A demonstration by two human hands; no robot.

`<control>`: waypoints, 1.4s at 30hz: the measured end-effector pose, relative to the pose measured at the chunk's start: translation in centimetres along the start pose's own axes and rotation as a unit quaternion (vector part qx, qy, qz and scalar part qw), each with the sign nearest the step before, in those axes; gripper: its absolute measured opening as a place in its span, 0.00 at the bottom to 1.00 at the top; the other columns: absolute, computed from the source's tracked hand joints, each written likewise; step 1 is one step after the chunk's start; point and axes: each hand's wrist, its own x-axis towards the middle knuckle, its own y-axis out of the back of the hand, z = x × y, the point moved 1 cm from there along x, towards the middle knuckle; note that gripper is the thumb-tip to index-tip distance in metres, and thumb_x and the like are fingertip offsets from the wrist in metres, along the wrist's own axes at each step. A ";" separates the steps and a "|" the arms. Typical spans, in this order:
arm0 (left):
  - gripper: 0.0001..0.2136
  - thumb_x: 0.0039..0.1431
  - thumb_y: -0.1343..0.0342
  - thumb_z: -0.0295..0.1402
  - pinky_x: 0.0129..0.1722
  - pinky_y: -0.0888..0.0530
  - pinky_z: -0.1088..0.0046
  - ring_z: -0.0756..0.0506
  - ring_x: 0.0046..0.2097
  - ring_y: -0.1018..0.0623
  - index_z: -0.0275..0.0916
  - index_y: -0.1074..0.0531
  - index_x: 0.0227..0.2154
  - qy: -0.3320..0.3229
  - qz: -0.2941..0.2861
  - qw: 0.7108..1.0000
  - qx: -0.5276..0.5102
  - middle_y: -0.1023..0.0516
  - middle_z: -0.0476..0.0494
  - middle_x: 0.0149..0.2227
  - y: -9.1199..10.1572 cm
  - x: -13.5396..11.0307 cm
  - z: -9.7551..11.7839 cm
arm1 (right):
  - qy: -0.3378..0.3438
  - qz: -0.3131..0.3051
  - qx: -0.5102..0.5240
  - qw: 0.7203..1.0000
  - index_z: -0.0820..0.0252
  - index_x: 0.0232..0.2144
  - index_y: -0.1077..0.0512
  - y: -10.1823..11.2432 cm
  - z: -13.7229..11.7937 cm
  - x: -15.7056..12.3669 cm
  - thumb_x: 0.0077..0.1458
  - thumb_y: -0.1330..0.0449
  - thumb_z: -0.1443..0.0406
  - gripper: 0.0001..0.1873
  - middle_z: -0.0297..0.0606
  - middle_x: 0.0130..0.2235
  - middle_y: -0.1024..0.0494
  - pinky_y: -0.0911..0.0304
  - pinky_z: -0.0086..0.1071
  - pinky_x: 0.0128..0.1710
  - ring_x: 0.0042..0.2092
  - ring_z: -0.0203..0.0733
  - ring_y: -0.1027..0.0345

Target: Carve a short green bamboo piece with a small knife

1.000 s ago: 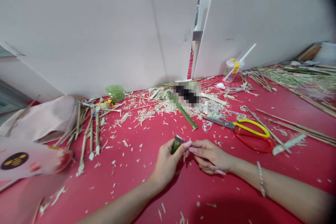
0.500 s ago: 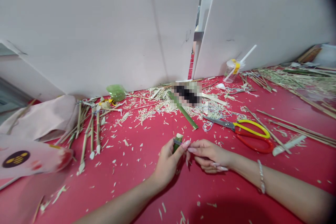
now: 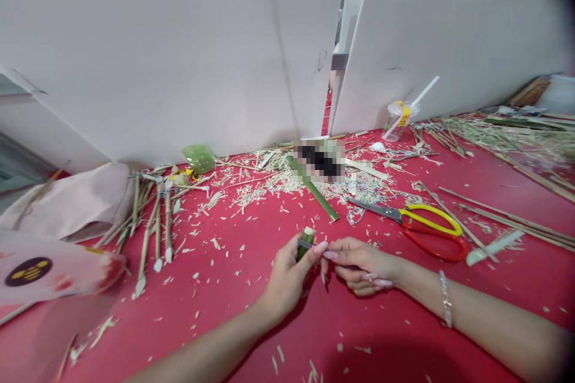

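My left hand (image 3: 287, 284) is closed around a short green bamboo piece (image 3: 306, 245), whose pale cut end points up and away from me. A flat grey strip (image 3: 304, 243) lies across the bamboo near the left thumb; I cannot tell whether it is a blade or a band. My right hand (image 3: 362, 266) is closed in a pinch, thumb and forefinger right beside the left thumb tip. What it pinches is too small to make out. Scissors (image 3: 399, 213) with yellow and red handles lie beyond the right hand, blades pointing left.
Bamboo shavings (image 3: 269, 185) litter the red table (image 3: 224, 335). Behind stand white panels (image 3: 179, 66). At left lie several bamboo sticks with white tips (image 3: 157, 233), a pink cloth (image 3: 85, 200) and a printed bag (image 3: 58, 269). A plastic cup (image 3: 398, 119) with a straw stands back right.
Both hands have barely moved; the bamboo's cut end has shifted slightly right. The right fingers have shifted a little beside the left thumb. The objects on the table stay put.
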 end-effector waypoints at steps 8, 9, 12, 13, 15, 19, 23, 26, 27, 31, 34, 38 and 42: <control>0.21 0.55 0.42 0.51 0.18 0.44 0.78 0.55 0.16 0.42 0.37 0.34 0.22 -0.010 0.018 0.999 0.037 0.37 0.55 0.15 0.2 0.1 -0.1 | 0.022 0.025 0.001 0.999 0.63 0.40 0.26 0.1 0.4 0.0 0.61 0.40 0.57 0.14 0.19 0.09 0.43 0.56 0.18 0.07 0.08 0.26 0.61; 0.21 0.55 0.41 0.51 0.18 0.44 0.78 0.55 0.17 0.41 0.37 0.34 0.21 -0.015 0.024 0.999 0.041 0.36 0.54 0.15 0.2 0.1 0.0 | 0.024 0.032 0.000 0.999 0.63 0.40 0.27 0.1 0.4 -0.1 0.60 0.39 0.57 0.14 0.19 0.09 0.43 0.56 0.18 0.07 0.08 0.26 0.61; 0.22 0.53 0.39 0.51 0.19 0.42 0.79 0.55 0.19 0.39 0.37 0.35 0.20 -0.034 0.039 0.997 0.049 0.35 0.54 0.16 0.1 0.2 0.3 | 0.035 0.056 -0.015 0.998 0.64 0.41 0.26 -0.1 0.6 0.0 0.59 0.39 0.56 0.16 0.19 0.10 0.43 0.56 0.17 0.07 0.08 0.25 0.62; 0.22 0.52 0.39 0.51 0.19 0.42 0.79 0.54 0.19 0.39 0.37 0.35 0.20 -0.037 0.044 0.997 0.050 0.35 0.54 0.16 0.0 0.2 0.4 | 0.039 0.062 -0.021 0.997 0.64 0.42 0.26 -0.1 0.7 0.0 0.59 0.39 0.55 0.17 0.19 0.10 0.43 0.56 0.18 0.07 0.08 0.25 0.62; 0.22 0.51 0.38 0.51 0.20 0.42 0.79 0.54 0.19 0.39 0.37 0.35 0.19 -0.040 0.055 0.997 0.047 0.36 0.54 0.15 -0.1 0.3 0.5 | 0.049 0.072 -0.034 0.996 0.65 0.44 0.27 -0.2 0.9 0.1 0.60 0.40 0.54 0.20 0.18 0.10 0.43 0.56 0.18 0.08 0.08 0.26 0.62; 0.22 0.52 0.39 0.50 0.20 0.41 0.78 0.54 0.19 0.39 0.38 0.37 0.18 -0.046 0.055 0.997 0.028 0.38 0.55 0.15 -0.4 0.3 0.5 | 0.077 0.103 -0.046 0.991 0.64 0.51 0.31 -0.4 1.4 0.4 0.58 0.39 0.52 0.25 0.17 0.09 0.43 0.54 0.18 0.08 0.08 0.26 0.61; 0.21 0.58 0.42 0.48 0.20 0.41 0.78 0.55 0.18 0.39 0.38 0.37 0.19 -0.057 0.042 0.997 0.034 0.38 0.56 0.15 -0.3 0.3 0.3 | 0.075 0.104 -0.048 0.991 0.64 0.50 0.31 -0.5 1.4 0.5 0.58 0.39 0.52 0.25 0.18 0.10 0.42 0.53 0.19 0.08 0.08 0.26 0.60; 0.21 0.59 0.44 0.48 0.20 0.41 0.79 0.55 0.19 0.39 0.37 0.36 0.19 -0.061 0.036 0.996 0.053 0.38 0.55 0.16 0.0 0.3 0.0 | 0.064 0.087 -0.041 0.993 0.65 0.44 0.29 -0.5 1.1 0.4 0.58 0.39 0.52 0.21 0.18 0.10 0.42 0.54 0.19 0.08 0.08 0.26 0.60; 0.21 0.59 0.44 0.48 0.20 0.41 0.79 0.55 0.20 0.39 0.37 0.36 0.19 -0.062 0.036 0.996 0.057 0.37 0.55 0.16 0.0 0.4 -0.1 | 0.060 0.082 -0.038 0.994 0.64 0.43 0.28 -0.5 1.0 0.3 0.58 0.39 0.53 0.20 0.18 0.10 0.42 0.55 0.19 0.08 0.08 0.26 0.61; 0.21 0.59 0.43 0.49 0.18 0.43 0.80 0.55 0.19 0.41 0.37 0.35 0.21 -0.053 0.037 0.997 0.053 0.37 0.55 0.17 0.3 0.4 -0.8 | 0.045 0.060 -0.021 0.997 0.63 0.39 0.28 -0.5 0.6 0.2 0.59 0.39 0.54 0.17 0.19 0.10 0.42 0.56 0.18 0.08 0.08 0.26 0.61; 0.19 0.59 0.43 0.49 0.18 0.42 0.79 0.55 0.17 0.41 0.38 0.35 0.23 -0.043 0.027 0.998 0.039 0.37 0.56 0.16 0.3 0.4 -0.9 | 0.032 0.046 -0.015 0.998 0.63 0.38 0.28 -0.5 0.4 0.1 0.60 0.40 0.55 0.15 0.19 0.10 0.42 0.56 0.18 0.07 0.08 0.26 0.61; 0.19 0.59 0.43 0.49 0.18 0.41 0.79 0.55 0.16 0.39 0.38 0.35 0.23 -0.033 0.019 0.999 0.025 0.34 0.55 0.15 0.1 0.1 -0.5 | 0.011 0.033 -0.010 0.999 0.64 0.37 0.28 -0.3 0.2 0.1 0.60 0.40 0.55 0.15 0.19 0.09 0.43 0.55 0.17 0.07 0.08 0.25 0.62; 0.20 0.57 0.43 0.51 0.18 0.42 0.78 0.55 0.16 0.39 0.38 0.36 0.24 -0.020 0.015 1.000 0.013 0.32 0.54 0.16 -0.2 -0.1 0.0 | -0.006 0.017 -0.006 1.000 0.64 0.37 0.28 -0.1 0.0 0.1 0.60 0.40 0.55 0.16 0.19 0.09 0.43 0.55 0.17 0.08 0.08 0.25 0.61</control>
